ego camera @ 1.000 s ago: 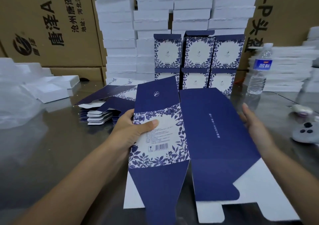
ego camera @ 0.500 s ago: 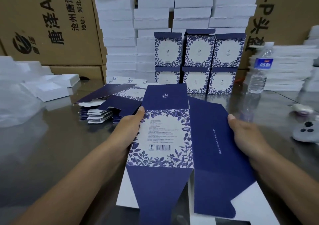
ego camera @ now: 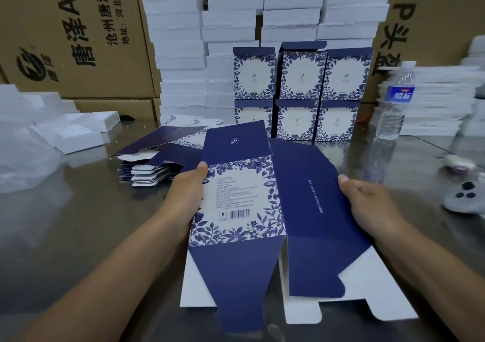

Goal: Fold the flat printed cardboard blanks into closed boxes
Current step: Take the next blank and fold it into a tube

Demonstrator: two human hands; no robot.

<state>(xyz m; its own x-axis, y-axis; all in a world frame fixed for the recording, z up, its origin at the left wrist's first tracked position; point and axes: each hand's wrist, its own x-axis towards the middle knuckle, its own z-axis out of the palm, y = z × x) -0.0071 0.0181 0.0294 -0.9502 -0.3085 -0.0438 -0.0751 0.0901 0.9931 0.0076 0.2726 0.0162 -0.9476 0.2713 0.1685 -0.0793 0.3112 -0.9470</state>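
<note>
Blank (ego camera: 262, 210) long axis 12–6 o'clock, printed side up; left hand (ego camera: 183, 197) and right hand (ego camera: 367, 202) pinch its side edges.

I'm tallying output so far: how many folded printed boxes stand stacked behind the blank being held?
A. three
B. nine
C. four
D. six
D: the folded boxes stand in two rows of three, one row on the other, behind the blank that the left hand and right hand grip by its edges.
</note>
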